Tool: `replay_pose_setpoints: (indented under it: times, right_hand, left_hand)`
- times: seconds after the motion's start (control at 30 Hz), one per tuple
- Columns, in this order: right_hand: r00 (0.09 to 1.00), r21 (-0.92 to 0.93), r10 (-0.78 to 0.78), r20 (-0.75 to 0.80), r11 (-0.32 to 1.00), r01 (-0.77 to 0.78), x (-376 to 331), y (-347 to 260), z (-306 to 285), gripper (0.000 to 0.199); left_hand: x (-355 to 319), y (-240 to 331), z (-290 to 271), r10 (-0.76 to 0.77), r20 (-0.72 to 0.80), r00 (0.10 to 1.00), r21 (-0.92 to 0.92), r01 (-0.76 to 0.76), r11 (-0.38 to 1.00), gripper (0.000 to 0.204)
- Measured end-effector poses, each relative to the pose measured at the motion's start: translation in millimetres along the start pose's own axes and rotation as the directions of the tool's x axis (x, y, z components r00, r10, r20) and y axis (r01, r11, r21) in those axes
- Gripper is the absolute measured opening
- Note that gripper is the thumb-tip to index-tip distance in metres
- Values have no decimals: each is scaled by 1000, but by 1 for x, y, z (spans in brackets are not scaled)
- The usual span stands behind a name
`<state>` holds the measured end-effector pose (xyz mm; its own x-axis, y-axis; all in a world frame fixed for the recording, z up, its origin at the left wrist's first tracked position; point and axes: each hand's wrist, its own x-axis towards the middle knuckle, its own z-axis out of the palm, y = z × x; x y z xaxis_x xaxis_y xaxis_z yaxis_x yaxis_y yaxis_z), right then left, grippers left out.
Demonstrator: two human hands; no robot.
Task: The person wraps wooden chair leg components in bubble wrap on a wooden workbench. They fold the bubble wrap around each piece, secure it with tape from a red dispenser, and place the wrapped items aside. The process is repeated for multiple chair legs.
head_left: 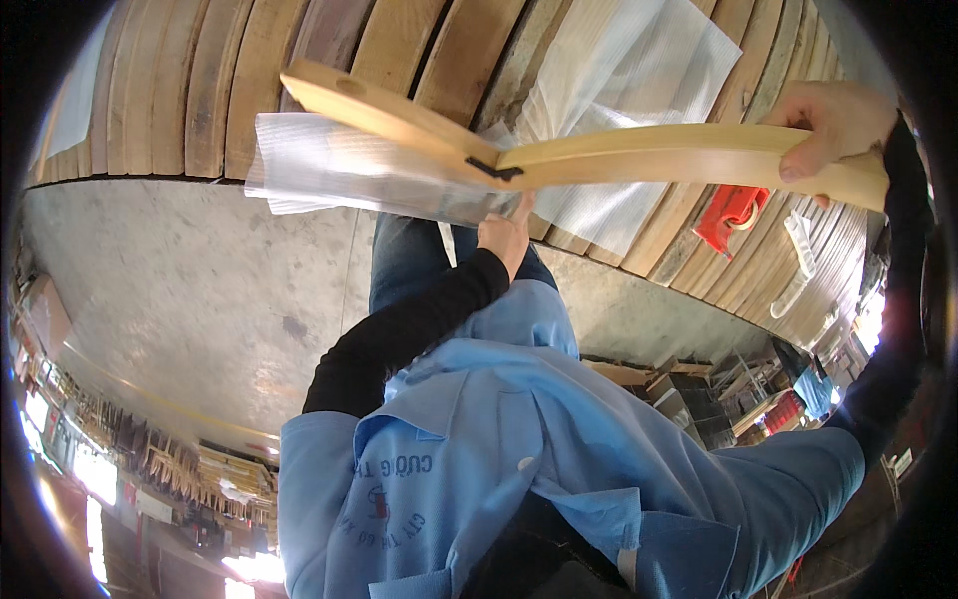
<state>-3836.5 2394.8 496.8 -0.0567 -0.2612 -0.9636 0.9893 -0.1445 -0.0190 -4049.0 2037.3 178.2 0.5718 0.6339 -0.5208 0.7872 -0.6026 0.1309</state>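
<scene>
A pale wooden piece (639, 157) lies across the slatted surface, two lengths meeting at an angle with a black fitting (494, 169) at the joint. My right hand (838, 125) is closed round its right length near the end. Just below the joint is my left hand (506, 238), its index finger stretched up to the wood and its other fingers curled at the edge of a translucent wrapping sheet (339, 165). That sheet lies under and along the left length. A second translucent sheet (639, 75) is spread beneath the right length.
The slatted surface (225, 95) is made of wooden boards side by side. A red tape dispenser (726, 215) and a crumpled white strip (795, 265) lie at its right. Below its near edge is a concrete floor (200, 290). Stacked goods (689, 399) stand behind me.
</scene>
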Motion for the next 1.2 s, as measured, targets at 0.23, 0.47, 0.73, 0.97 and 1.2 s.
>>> replay_pose_setpoints:
  times: [0.23, 0.47, 0.73, 0.97, 1.2]
  right_hand:
    - [996, -309, -24, 84, 950, 49, 89, 14, -92, 42]
    - [919, -610, -96, -382, 773, -173, 252, 53, -143, 49]
    - [67, -815, -812, -579, 575, -73, 308, -74, 88, 78]
    - [201, -789, -779, -594, 613, 44, 339, -48, 152, 92]
    - [-23, -786, -786, -618, 618, -7, 339, -42, 163, 89]
  left_hand:
    - [-1, 8, 3, -9, 199, 980, -122, 34, 992, 70]
    - [7, -2, -51, 124, 215, 969, -78, -110, 991, 65]
    - [4, -5, -41, 189, 150, 970, -187, -160, 969, 66]
    - [6, 0, -22, 249, 142, 958, -100, -237, 966, 58]
    - [-27, -37, -23, 431, -321, 843, -521, -537, 663, 43]
